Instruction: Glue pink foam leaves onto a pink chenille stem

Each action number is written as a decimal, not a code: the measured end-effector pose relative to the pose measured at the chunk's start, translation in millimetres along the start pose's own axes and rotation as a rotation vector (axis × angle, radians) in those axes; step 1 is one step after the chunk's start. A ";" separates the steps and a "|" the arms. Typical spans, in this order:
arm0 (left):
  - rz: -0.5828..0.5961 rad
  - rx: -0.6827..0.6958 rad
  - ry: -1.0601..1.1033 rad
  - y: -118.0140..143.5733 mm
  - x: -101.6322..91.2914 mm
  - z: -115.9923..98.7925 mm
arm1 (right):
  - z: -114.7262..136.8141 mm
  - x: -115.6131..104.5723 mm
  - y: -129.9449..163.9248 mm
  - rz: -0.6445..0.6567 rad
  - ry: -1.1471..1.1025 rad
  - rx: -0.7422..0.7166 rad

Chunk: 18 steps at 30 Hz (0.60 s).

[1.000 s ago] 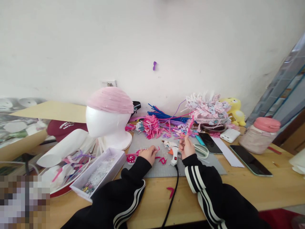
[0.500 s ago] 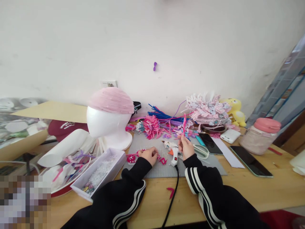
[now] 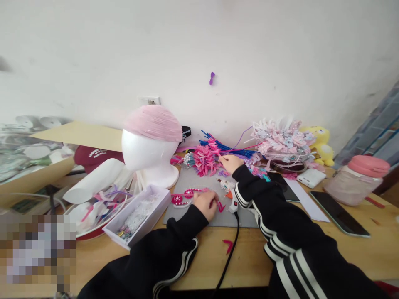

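My right hand (image 3: pixel 231 164) reaches over the mat to the bunch of pink pipe-cleaner pieces (image 3: pixel 204 160). Its fingertips are pinched on a pink pipe-cleaner piece (image 3: pixel 215 146) at the right side of that bunch. My left hand (image 3: pixel 206 204) rests low on the grey mat (image 3: pixel 190 218) with fingers curled, and what they hold is hidden. Beside it lie a bent pink piece (image 3: pixel 221 207) and a pink ornament with white beads (image 3: pixel 177 201). Under my right forearm is a white glue gun (image 3: pixel 232 205), partly covered by the sleeve.
A white mannequin head (image 3: pixel 146 155) wearing a pink cap stands at the back left. Before it sits a white box (image 3: pixel 156 211) of beads. To the right are phones (image 3: pixel 339 214), a lidded jar (image 3: pixel 355 185) and a fluffy pink-white piece (image 3: pixel 280 139). The glue gun's black cord (image 3: pixel 230 253) crosses the front.
My right hand has moved left and away from me, carrying the pink piece to the pink bunch. My left hand stays near the same spot. The view has shifted slightly.
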<state>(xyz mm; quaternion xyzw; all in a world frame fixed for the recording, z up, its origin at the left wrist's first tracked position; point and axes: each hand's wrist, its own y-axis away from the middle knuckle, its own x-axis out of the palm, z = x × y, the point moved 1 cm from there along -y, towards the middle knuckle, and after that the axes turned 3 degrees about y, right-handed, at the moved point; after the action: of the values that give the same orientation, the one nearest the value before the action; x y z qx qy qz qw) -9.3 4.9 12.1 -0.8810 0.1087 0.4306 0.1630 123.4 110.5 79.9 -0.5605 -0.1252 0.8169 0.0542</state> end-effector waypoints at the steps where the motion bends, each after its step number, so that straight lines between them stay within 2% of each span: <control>1: 0.022 0.068 0.005 3.7 1.2 -2.5 | 4.2 1.7 -9.9 0.030 0.020 0.002; 3: 0.069 0.153 0.014 8.7 4.7 -4.6 | 10.5 8.8 -26.3 0.070 0.063 0.015; 5: 0.116 0.174 0.012 9.1 8.0 -1.8 | 14.3 18.9 -37.9 0.106 0.108 0.024; 8: 0.137 0.141 0.012 2.4 7.2 8.8 | 16.9 32.2 -48.3 0.181 0.168 0.006; 11: 0.113 0.093 -0.053 -5.0 -4.3 19.0 | 18.9 33.3 -51.6 0.203 0.217 -0.028; 13: 0.091 0.014 -0.168 -7.2 -16.0 23.7 | 21.3 25.5 -46.9 0.157 0.225 -0.062; 16: 0.050 -0.213 -0.404 -7.2 -32.1 30.2 | 25.3 7.6 -23.8 0.052 0.196 -0.165; 18: 0.137 -0.350 -0.477 -7.1 -37.1 34.9 | 26.2 -1.8 1.5 0.021 0.138 -0.243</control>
<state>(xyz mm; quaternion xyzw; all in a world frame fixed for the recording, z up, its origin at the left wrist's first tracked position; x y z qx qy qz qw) -54.7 26.6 22.8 -0.7604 0.0507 0.6474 0.0000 99.8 104.9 90.0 -0.6189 -0.2131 0.7559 -0.0142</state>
